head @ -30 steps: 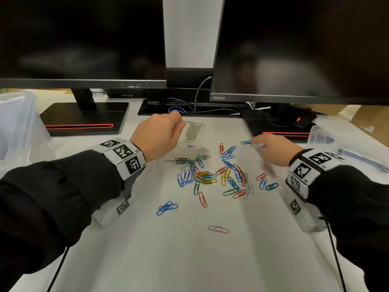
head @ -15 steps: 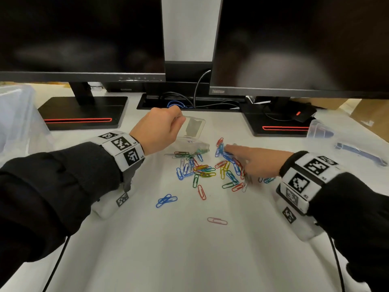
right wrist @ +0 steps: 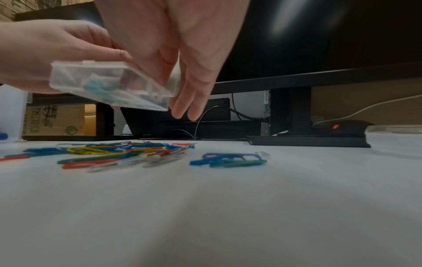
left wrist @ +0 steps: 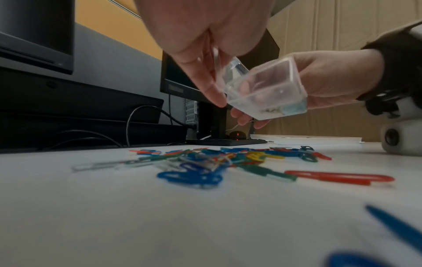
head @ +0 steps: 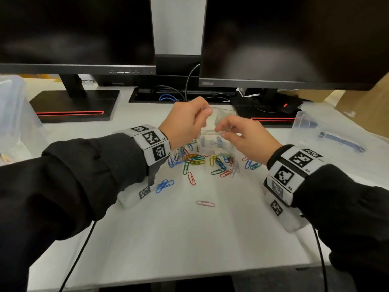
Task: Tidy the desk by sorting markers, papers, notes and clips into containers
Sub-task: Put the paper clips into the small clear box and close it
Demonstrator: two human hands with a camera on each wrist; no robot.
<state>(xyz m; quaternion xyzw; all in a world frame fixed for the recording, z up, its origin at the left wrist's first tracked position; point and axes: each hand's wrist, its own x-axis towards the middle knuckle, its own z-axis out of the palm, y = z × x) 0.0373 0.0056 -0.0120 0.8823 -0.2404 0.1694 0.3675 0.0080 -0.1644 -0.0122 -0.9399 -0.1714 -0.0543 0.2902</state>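
A small clear plastic box (head: pixel 216 144) hangs tilted just above a pile of coloured paper clips (head: pixel 200 162) on the white desk. A few clips lie inside it, and its lid (head: pixel 224 115) stands up at the back. My left hand (head: pixel 205 115) pinches the box at its far left, by the lid. My right hand (head: pixel 220 132) pinches its right rim. In the left wrist view the box (left wrist: pixel 267 90) sits between my left fingers (left wrist: pixel 205 84) and the right hand (left wrist: pixel 338 77). In the right wrist view the box (right wrist: pixel 107 84) is over the clips (right wrist: pixel 109 153).
Two dark monitors on black stands (head: pixel 73 106) line the back, with cables (head: pixel 168 95) between them. A large clear bin (head: pixel 14 114) stands at the left. At the right, a clear container (head: pixel 305 123) and a blue pen (head: pixel 341 142). Stray clips (head: pixel 205 203) lie nearer me.
My right hand left the clip pile and came up to the box. The box, which stood on the desk under my left hand, is now lifted and held by both hands.
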